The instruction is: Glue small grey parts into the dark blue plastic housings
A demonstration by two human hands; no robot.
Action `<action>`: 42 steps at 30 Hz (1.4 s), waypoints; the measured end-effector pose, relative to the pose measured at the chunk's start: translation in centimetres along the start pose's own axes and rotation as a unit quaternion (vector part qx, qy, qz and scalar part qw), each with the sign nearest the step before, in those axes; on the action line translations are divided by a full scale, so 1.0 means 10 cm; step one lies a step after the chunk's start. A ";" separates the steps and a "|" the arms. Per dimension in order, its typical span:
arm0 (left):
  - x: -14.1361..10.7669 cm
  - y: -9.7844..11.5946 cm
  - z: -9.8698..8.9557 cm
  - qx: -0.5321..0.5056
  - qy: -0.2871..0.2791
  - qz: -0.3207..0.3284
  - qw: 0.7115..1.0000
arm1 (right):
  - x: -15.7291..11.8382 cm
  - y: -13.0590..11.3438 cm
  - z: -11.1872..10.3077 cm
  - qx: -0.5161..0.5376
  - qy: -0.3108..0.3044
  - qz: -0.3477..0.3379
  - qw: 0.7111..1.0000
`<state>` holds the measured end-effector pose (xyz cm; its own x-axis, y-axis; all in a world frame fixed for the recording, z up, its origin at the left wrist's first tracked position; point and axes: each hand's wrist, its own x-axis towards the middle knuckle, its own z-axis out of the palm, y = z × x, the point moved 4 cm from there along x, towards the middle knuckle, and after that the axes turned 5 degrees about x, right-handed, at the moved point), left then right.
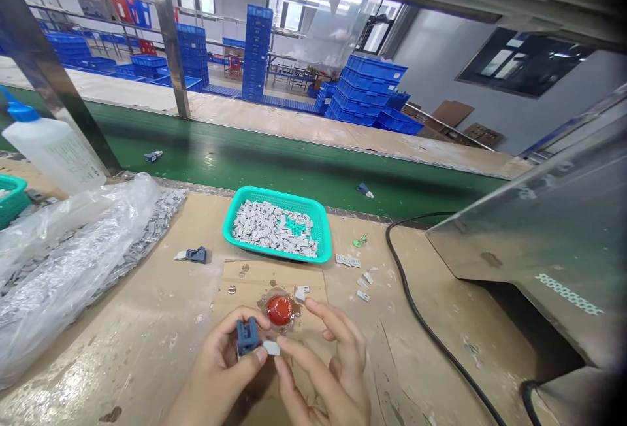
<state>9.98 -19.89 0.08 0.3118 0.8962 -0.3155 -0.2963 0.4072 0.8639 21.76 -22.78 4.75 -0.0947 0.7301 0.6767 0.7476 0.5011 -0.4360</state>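
Note:
My left hand is closed around a dark blue plastic clip-like part, held low over the bench. A small light grey plastic tab sticks out from its right side, near my left thumb tip. My right hand has its thumb and a finger pinched at that tab's free end. Its index finger is stretched forward, close to another small grey piece. Just beyond the hands lies a round red wet-looking dish or pad with liquid around it. Whether the tab is fully seated in the blue part cannot be seen.
A turquoise basket of grey pieces stands ahead. Loose grey pieces and a blue part with a grey tab lie nearby. Left are a plastic bag and bottle. A black cable runs right; behind is a green belt.

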 end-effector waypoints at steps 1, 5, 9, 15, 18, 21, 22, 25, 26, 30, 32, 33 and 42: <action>0.00 0.01 -0.01 0.013 -0.001 0.005 1.000 | 0.00 0.01 0.00 0.007 -0.006 0.008 1.000; 0.00 0.00 0.00 0.026 -0.027 0.023 0.999 | 0.02 -0.01 -0.01 0.012 -0.029 -0.021 0.999; 0.01 -0.08 0.01 0.010 -0.037 -0.016 0.999 | 0.04 0.01 -0.01 -0.002 -0.044 -0.037 0.998; 0.05 -0.04 0.01 0.080 -0.019 0.031 0.996 | 0.04 0.10 0.03 0.021 -0.055 0.020 0.998; 0.07 -0.01 0.02 0.100 -0.028 0.042 0.994 | 0.04 0.12 0.05 0.017 -0.063 0.028 0.997; 0.08 -0.04 0.02 0.078 -0.043 0.024 0.996 | 0.04 0.21 0.06 0.028 -0.060 0.047 0.997; 0.08 -0.06 0.01 0.075 -0.043 0.012 0.996 | 0.05 0.26 0.06 0.033 -0.053 0.057 0.996; 0.09 -0.09 -0.06 0.074 0.005 -0.007 0.997 | 0.05 0.45 0.08 0.025 -0.032 0.100 0.994; 0.09 -0.08 -0.09 0.077 0.030 -0.001 0.997 | 0.04 0.50 0.09 0.019 -0.028 0.114 0.993; 0.07 0.00 -0.17 0.103 0.054 0.004 0.993 | 0.01 0.60 0.16 0.007 -0.029 0.127 0.991; 0.06 0.03 -0.19 0.105 0.049 -0.004 0.993 | 0.01 0.58 0.18 -0.004 -0.031 0.115 0.993; 0.05 0.05 -0.19 0.099 0.054 -0.003 0.994 | 0.01 0.57 0.19 -0.011 -0.031 0.109 0.993; 0.07 0.05 -0.23 0.072 0.047 0.003 0.996 | 0.01 0.54 0.20 -0.034 -0.012 0.083 0.996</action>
<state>7.98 -18.66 -0.61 0.2231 0.9139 -0.3392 -0.1642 0.3782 0.9111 24.48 -19.07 1.30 0.0184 0.8116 0.5839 0.7966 0.3410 -0.4992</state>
